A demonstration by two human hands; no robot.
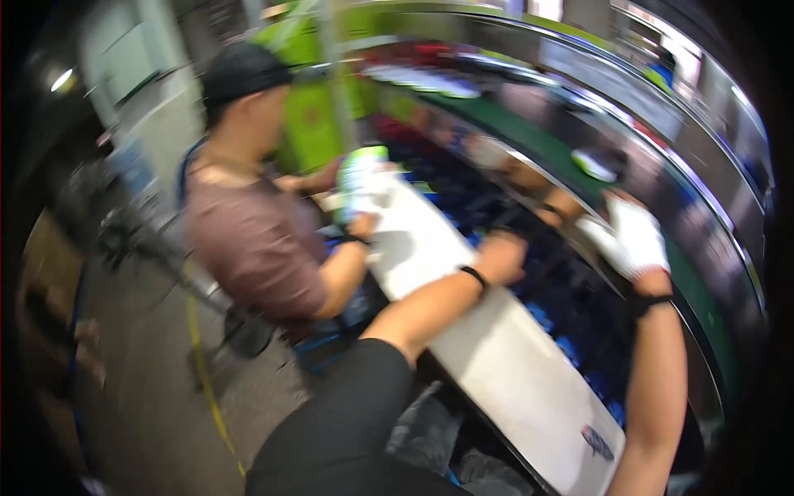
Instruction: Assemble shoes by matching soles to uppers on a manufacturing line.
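Observation:
My left hand (503,257) is bare, with a black band at its wrist. It hovers over the far edge of a white worktop (504,364), beside a dark row of blue things (542,318); motion smears its fingers. My right hand (633,237) wears a white glove and a black wristband. Its thumb stands apart from the other fingers, and nothing shows in its grasp. It reaches to the edge of a green conveyor belt (538,140). A blurred white, dark and green item (597,164) lies on the belt just beyond the glove.
A person (248,207) in a brown shirt and dark cap sits at my left, holding a white and green item (361,183). A small dark piece (597,442) lies on the worktop's near end. More pale items (434,83) lie farther along the belt. A yellow line (203,364) marks the floor.

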